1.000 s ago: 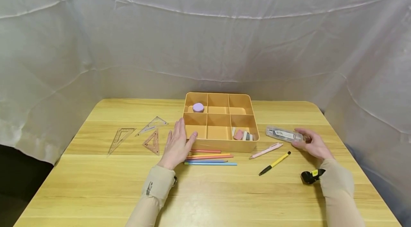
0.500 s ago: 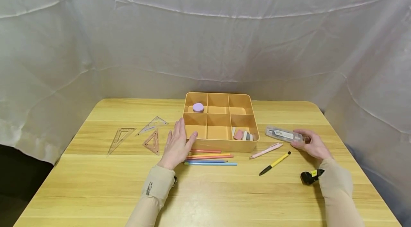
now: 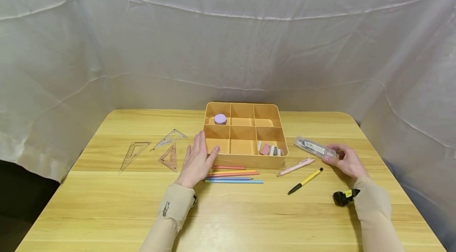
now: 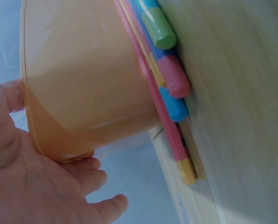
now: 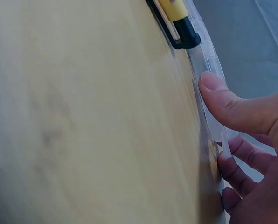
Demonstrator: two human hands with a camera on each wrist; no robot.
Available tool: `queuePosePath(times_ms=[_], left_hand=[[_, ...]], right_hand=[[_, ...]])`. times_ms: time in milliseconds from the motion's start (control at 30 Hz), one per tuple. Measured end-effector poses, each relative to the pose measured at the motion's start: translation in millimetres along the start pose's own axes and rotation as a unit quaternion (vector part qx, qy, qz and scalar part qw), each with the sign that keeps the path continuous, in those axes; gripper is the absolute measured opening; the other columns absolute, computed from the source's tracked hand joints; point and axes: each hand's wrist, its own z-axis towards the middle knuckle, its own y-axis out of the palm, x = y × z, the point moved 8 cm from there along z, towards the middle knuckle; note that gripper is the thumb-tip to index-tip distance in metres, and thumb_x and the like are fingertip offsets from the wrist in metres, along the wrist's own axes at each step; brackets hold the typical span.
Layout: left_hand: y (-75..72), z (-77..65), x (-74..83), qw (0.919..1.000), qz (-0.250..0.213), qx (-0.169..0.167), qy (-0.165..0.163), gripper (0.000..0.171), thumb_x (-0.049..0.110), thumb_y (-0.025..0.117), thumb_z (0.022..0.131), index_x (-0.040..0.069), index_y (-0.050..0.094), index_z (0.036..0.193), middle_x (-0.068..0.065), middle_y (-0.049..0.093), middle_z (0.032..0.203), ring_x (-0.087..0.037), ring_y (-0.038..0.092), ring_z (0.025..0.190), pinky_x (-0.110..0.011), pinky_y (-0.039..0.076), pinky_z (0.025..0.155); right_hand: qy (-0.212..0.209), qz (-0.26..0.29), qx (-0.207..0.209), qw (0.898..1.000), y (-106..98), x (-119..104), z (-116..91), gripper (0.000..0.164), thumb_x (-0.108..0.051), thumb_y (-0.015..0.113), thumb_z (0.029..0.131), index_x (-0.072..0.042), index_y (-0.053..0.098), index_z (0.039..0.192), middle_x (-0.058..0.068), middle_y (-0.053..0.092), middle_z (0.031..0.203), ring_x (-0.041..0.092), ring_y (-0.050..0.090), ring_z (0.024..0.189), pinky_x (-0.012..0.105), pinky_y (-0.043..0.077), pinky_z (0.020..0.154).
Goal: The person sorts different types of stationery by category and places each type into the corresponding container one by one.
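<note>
An orange organizer box [image 3: 249, 161] with several compartments stands at the middle of the table. My left hand [image 3: 195, 161] rests against its front left corner, thumb by the front rim and fingers extended along the left side. Colored pencils [image 3: 233, 179] lie in front of the box, close to that hand; their ends [image 4: 172, 79] show in the left wrist view. On the right, my right hand [image 3: 349, 161] pinches the near end of a flat clear plastic case [image 3: 313, 147] between thumb and fingers. Dark and white contents show through the case.
The box holds a purple round object [image 3: 220, 119] at back left and several erasers [image 3: 265, 149] at front right. A pink pen [image 3: 295, 167] and a yellow pen [image 3: 305, 181] lie between box and right hand. A pink set square [image 3: 169, 158] and two others lie left.
The clear case has turned slightly, its near end coming toward the person while my right hand shifts a little the same way. My left hand and the box stay in place.
</note>
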Motion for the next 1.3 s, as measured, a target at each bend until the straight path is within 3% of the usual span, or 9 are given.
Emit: queuePosePath(times_ms=[300, 633, 1067, 1300], left_hand=[[-1.0, -0.7, 0.7, 1.0000, -0.002, -0.002, 0.001, 0.083, 0.049, 0.038, 0.107, -0.005, 0.002, 0.159, -0.022, 0.004, 0.169, -0.039, 0.008, 0.158, -0.063, 0.009, 0.126], [-0.2, -0.4, 0.3, 1.0000, -0.002, -0.003, 0.001, 0.083, 0.049, 0.038, 0.107, -0.005, 0.002, 0.159, -0.022, 0.004, 0.169, -0.038, 0.008, 0.158, -0.062, 0.009, 0.126], [0.0, 0.1, 0.5, 1.0000, -0.002, -0.004, 0.001, 0.083, 0.049, 0.038, 0.107, -0.005, 0.002, 0.159, -0.022, 0.004, 0.169, -0.038, 0.008, 0.158, -0.062, 0.009, 0.126], [-0.5, 0.1, 1.0, 1.0000, -0.004, -0.003, 0.001, 0.083, 0.048, 0.039, 0.107, -0.005, 0.002, 0.159, -0.022, 0.004, 0.169, -0.038, 0.008, 0.158, -0.063, 0.009, 0.126]], right_hand=[[-0.024, -0.035, 0.015, 0.999, -0.1, -5.7, -0.3, 0.051, -0.023, 0.078, 0.089, 0.006, 0.062, 0.127, 0.025, 0.065, 0.108, 0.021, 0.052, 0.086, 0.025, 0.039, 0.071], [-0.039, -0.046, 0.018, 0.998, 0.5, -9.5, -1.7, 0.053, -0.020, 0.077, 0.089, 0.011, 0.060, 0.128, 0.035, 0.059, 0.122, 0.043, 0.058, 0.102, 0.043, 0.044, 0.082], [-0.017, -0.039, -0.020, 0.999, -0.5, -5.8, -1.5, 0.057, -0.027, 0.071, 0.095, 0.012, 0.056, 0.133, 0.036, 0.057, 0.128, 0.044, 0.056, 0.110, 0.042, 0.042, 0.088], [-0.007, -0.031, -0.016, 0.999, -7.6, -10.6, -4.3, 0.056, -0.025, 0.067, 0.097, 0.015, 0.052, 0.134, 0.037, 0.054, 0.125, 0.041, 0.056, 0.102, 0.032, 0.042, 0.078]])
